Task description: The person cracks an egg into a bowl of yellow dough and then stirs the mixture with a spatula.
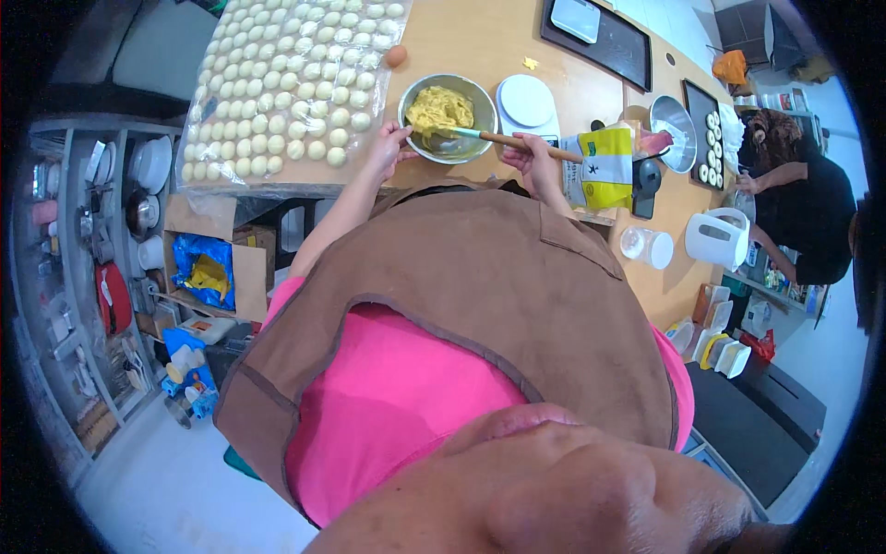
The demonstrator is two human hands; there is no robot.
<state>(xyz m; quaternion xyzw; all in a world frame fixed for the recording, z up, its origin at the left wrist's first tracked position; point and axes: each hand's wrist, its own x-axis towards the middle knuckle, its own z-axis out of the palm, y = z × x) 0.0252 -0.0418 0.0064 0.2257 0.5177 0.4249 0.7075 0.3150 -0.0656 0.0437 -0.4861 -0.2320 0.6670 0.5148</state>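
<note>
in the frame's upper middle, i'm pinching the bowl (484, 103) by its rim with the left hand (389, 150), likely steadying it, while my right hand (531, 160) is clasping the spatula (499, 139) over the yellow mix (439, 109).

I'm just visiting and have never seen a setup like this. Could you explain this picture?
There's no machine here: a person works with two bare hands. The wide, curved-looking view comes from a camera worn on their head, looking down, so their brown apron shows too. The left hand grips the rim of a metal bowl of yellow mixture. The right hand holds a wooden-handled utensil, its far end in the bowl. Also on the table are rows of pale balls and a brown egg.
</note>
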